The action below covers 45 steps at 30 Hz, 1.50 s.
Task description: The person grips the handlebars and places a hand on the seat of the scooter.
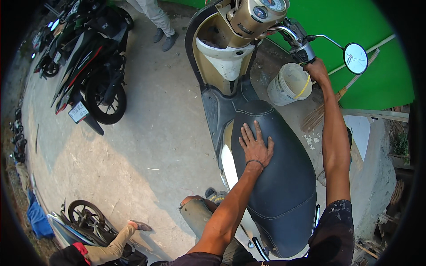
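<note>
Right grip: the right hand (pixel 316 69) is wrapping closed around the right handlebar grip (pixel 306 54) of the scooter, arm fully extended.
Left grip: the left hand (pixel 255 146) is lying flat and open, fingers spread, on the front part of the black seat (pixel 275 177); it is holding nothing, only pressing down.
Scooter position: the gold-and-cream scooter (pixel 222 57) is standing on the concrete floor (pixel 146 133), directly in front of the person, nose pointing away; the handlebar is appearing turned.
Stance: the person's knee in torn trousers (pixel 195 210) is sitting just beside the scooter's left flank.
Risk, tipping: no stand is showing in view, so whether the machine is propped cannot be told; if it is not, a flat palm is giving little hold and the scooter could be leaning over toward the knee.
Risk, throttle: the closed hand is sitting on the throttle side; a twist while steadying could be causing a lurch if the engine is running, which the view is not showing.
Risk, bucket: a white bucket (pixel 289 84) is standing near the right side below the handlebar, with a broom (pixel 328 104) beside it against the green wall (pixel 377 66); a swing of the front end could be knocking them.
Risk, bystanders: a parked black motorcycle (pixel 91 66) is standing well apart at left, one person's shoes (pixel 164 39) are ahead, and another person's leg (pixel 117 241) is lying at lower left; a rolling scooter could be reaching them.
</note>
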Available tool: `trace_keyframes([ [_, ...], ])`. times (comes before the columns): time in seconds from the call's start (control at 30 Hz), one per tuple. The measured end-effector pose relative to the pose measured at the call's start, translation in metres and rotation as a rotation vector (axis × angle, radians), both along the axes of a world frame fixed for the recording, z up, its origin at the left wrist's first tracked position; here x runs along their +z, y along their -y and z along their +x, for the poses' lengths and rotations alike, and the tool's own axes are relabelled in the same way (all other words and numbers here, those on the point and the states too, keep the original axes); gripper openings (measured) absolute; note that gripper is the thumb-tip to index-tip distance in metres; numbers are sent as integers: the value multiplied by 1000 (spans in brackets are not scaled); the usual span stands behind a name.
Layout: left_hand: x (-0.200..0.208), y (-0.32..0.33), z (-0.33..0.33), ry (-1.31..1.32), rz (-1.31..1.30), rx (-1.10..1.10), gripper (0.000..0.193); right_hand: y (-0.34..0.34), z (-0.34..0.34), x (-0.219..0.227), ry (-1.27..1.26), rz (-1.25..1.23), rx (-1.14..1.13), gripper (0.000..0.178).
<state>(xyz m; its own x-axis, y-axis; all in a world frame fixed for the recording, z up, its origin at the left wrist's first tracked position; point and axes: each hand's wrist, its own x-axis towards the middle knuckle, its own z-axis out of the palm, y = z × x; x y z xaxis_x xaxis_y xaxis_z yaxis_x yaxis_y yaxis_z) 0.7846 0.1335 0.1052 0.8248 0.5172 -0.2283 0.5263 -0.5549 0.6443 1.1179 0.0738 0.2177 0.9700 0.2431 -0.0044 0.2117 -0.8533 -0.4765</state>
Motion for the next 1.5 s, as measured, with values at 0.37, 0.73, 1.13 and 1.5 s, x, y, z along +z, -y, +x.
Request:
trace_keyframes([
  [0.37, 2, 3, -6, -22, 9, -22, 78, 1, -12, -1, 151, -74, -16, 46],
  [0.73, 2, 0, -9, 103, 77, 26, 77, 8, -26, 8, 95, -109, 6, 42],
  [1.13, 1, -1, -6, -39, 16, 5, 79, 4, -10, -10, -4, 206, 174, 64],
  [1.5, -2, -41, 15, 109, -1, 22, 58, 7, -15, 20, 62, 132, 193, 92],
])
